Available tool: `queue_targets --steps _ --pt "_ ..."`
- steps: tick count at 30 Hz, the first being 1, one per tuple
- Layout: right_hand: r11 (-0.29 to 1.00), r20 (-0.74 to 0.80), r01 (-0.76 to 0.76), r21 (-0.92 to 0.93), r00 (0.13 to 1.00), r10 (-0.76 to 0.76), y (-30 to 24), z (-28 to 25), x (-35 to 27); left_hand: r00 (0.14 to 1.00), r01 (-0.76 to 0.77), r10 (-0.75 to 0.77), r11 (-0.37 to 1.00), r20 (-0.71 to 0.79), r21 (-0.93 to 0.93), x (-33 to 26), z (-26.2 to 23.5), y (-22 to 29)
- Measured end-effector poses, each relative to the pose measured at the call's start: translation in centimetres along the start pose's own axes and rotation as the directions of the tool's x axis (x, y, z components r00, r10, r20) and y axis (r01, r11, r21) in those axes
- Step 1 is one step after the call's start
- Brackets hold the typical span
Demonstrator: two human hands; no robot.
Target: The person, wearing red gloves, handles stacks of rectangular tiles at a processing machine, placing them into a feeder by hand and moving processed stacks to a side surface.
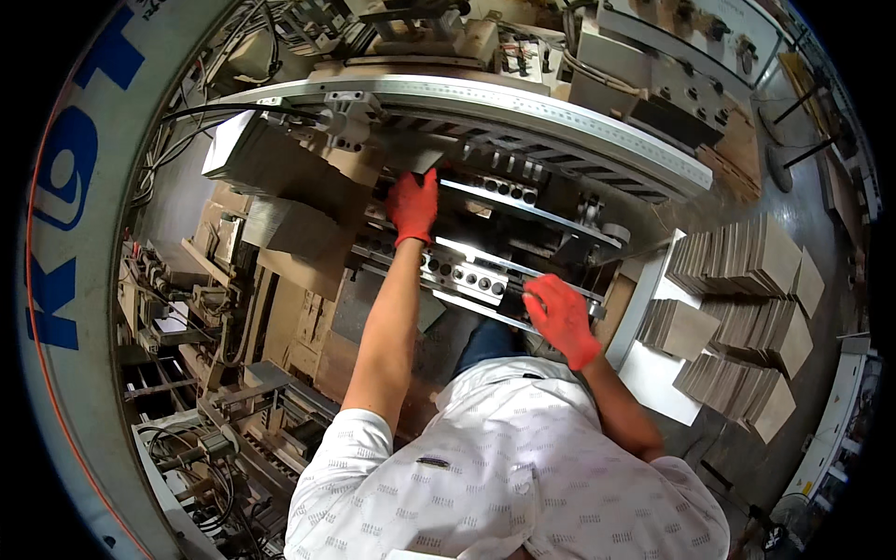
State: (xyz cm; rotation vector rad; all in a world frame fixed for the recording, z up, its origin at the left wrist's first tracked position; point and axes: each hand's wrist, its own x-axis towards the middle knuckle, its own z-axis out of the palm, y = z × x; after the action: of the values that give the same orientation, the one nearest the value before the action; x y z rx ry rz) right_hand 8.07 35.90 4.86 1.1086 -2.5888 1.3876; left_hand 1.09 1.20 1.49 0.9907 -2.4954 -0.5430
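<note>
My left hand [413, 207], in a red glove, reaches across the machine's metal rails. Its fingers are closed at the near edge of a flat grey board [422, 153] under the ruled beam; the glove partly hides the grip. My right hand [563, 319], also red-gloved, is over the right end of the near rail [476, 310]. Its fingers are loosely bent and apart, with nothing visible in them. Between my hands, a row of black rollers [464, 277] runs along the near rail.
Stacked grey boards [271, 154] stand left of the rails, beside a lower stack [294, 229]. On the right, a pale table [658, 387] bears several rows of thin boards [737, 257]. The long silver beam [523, 98] crosses beyond my hands. Machinery with cables [201, 457] fills the lower left.
</note>
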Motion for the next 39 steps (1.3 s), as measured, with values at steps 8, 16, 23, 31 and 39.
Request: queue_targets --steps 8,16,23,31,39 --pt "0.987 0.297 0.149 -0.055 0.946 -0.127 -0.3 0.2 -2.4 1.0 -0.015 0.017 0.998 0.027 -0.067 -0.5 -0.2 0.3" --pt "0.968 0.43 0.031 -0.247 0.899 0.081 0.9 3.1 -4.4 0.998 -0.032 0.036 0.997 0.055 -0.07 -0.8 -1.1 0.8" --pt "0.964 0.392 0.063 -0.26 0.919 0.045 0.5 3.4 -3.6 0.999 0.001 0.0 1.0 0.038 -0.017 -0.5 -0.6 0.2" --pt "0.964 0.298 0.037 -0.262 0.954 0.045 0.0 3.5 -3.8 0.996 0.062 -0.05 0.985 0.079 -0.16 -0.9 -0.8 0.5" --pt "0.916 0.321 0.008 -0.4 0.938 0.132 0.1 4.3 -4.1 0.993 0.039 -0.018 0.983 0.114 -0.18 -0.4 -0.2 -0.5"
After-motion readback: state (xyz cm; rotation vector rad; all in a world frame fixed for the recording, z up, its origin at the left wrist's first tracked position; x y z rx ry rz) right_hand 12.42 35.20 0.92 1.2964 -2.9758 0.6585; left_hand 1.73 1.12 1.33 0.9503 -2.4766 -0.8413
